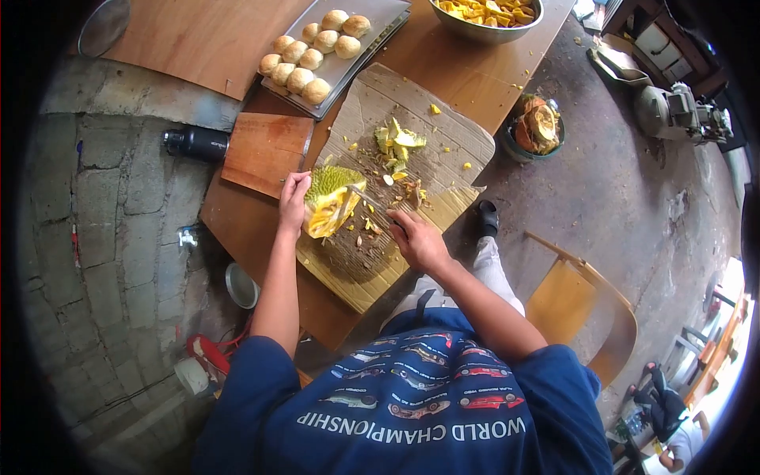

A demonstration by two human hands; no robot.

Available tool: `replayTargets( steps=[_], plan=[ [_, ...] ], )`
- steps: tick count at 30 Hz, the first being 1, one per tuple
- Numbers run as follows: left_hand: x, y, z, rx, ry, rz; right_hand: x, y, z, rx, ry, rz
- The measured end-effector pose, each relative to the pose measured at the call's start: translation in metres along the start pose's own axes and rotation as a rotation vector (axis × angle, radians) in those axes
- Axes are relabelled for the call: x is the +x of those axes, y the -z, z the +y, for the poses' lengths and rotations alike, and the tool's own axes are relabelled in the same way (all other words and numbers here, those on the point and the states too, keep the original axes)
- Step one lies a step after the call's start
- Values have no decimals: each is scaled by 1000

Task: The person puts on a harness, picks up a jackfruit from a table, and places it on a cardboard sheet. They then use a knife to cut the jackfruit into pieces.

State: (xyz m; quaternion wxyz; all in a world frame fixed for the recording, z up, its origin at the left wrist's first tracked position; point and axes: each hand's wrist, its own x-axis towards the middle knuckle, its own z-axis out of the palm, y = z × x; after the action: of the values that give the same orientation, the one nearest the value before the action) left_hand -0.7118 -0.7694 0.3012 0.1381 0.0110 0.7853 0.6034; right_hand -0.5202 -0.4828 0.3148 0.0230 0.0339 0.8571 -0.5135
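A large piece of spiky green fruit with yellow flesh [331,198] is over a cardboard sheet [368,99] on the wooden table. My left hand [294,203] grips its left side. In my right hand [417,240] is a knife [369,199], its blade reaching to the cut face of the fruit. Cut green rind pieces [397,142] lie on the cardboard beyond the knife, with small yellow and brown scraps scattered around them.
Round bread rolls on a metal tray [370,57] stand at the back. A metal bowl [495,33] holds yellow pieces. Left are a wooden board [265,150] and black bottle [198,145]. A bin [522,149] and chair [564,297] stand right. Someone [687,443] is at lower right.
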Motion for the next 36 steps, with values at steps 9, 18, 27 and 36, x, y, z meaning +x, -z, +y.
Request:
replayTargets(
  steps=[9,18,27,36],
  plan=[
    [-19,-7,-5,-29,-110,58,37,-26,7,-30,16,3],
    [-8,-9,-3,22,-79,72,52,-28,11,12,-1,-19],
    [-9,-7,0,6,-64,14,55,-39,24,24,-90,-27],
    [-12,-9,2,-27,-67,31,70,-40,32,39,-77,-37]
  ],
)
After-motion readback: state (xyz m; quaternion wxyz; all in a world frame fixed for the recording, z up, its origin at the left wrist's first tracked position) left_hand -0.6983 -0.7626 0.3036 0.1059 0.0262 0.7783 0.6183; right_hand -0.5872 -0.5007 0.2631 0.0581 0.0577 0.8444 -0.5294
